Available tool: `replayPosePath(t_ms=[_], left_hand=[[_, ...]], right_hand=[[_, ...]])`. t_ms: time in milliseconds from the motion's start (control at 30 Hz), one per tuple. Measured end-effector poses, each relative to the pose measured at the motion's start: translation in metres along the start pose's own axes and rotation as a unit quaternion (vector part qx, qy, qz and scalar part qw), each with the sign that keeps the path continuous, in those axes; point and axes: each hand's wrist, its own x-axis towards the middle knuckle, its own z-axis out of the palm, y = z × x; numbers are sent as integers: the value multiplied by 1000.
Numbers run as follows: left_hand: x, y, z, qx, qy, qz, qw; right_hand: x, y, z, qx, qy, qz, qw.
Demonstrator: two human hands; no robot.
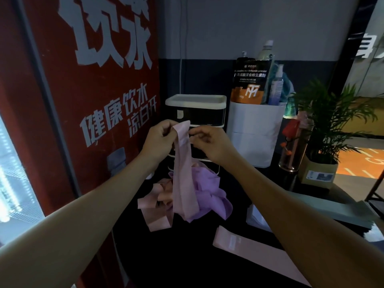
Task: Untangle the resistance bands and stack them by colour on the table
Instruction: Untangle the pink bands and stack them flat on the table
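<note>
Left hand point(159, 135): raised, fingers curled, gripping the pink band point(184, 169) at its top.
Right hand point(209, 143): raised alongside, pinching the same band.

Two bare forearms, two bare hands.
No sleeves, no gloves: left hand point(160, 136) and right hand point(209, 142) uncovered from fingertips back to frame edge.

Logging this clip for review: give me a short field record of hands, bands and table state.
left hand: grips top of lifted pink band
right hand: fingers pinch same band near its top
lifted pink band: hangs down in front of tangle
tangle: pink and purple bands heaped on dark table
flat pink band: lies apart, near side, under right forearm
purple stack: none seen
</note>
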Motion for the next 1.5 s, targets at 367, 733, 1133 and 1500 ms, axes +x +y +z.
replayPosePath(t_ms=[367, 733, 1133, 1500], left_hand=[[-3, 24, -11, -119, -130, -29, 984], [6, 33, -13, 8, -49, 41, 998], [1, 39, -3, -52, -54, -2, 997], [7, 56, 14, -144, 22, -59, 988]], right_hand=[[18, -28, -7, 55, 48, 27, 997], [23, -39, -8, 128, 74, 53, 988], [23, -49, -17, 86, 106, 11, 991], [-9, -8, -25, 45, -107, 117, 986]])
